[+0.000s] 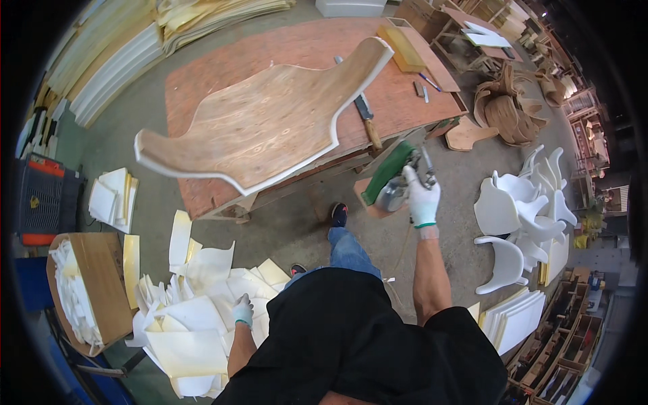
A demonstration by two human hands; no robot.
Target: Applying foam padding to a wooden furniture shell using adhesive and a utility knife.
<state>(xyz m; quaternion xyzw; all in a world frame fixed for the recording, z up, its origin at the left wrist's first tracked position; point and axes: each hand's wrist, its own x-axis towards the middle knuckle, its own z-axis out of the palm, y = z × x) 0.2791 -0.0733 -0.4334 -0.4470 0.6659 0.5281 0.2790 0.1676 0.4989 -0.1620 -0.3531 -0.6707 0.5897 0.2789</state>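
the left hand (242,312), gloved and loosely curled with nothing in it, is held low over a heap of white foam offcuts (192,317). further out, a green power tool (395,179) is gripped by the gloved right hand (422,198) just beside the workbench (304,50), where a curved plywood seat shell (260,121) edged in white foam is lying.

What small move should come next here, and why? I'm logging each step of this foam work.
Probably close the left hand on a top sheet of the white foam pile: it hangs just above the pile with no clear grip yet, while the right hand already holds the green power tool beside the bench bearing the curved plywood panel.
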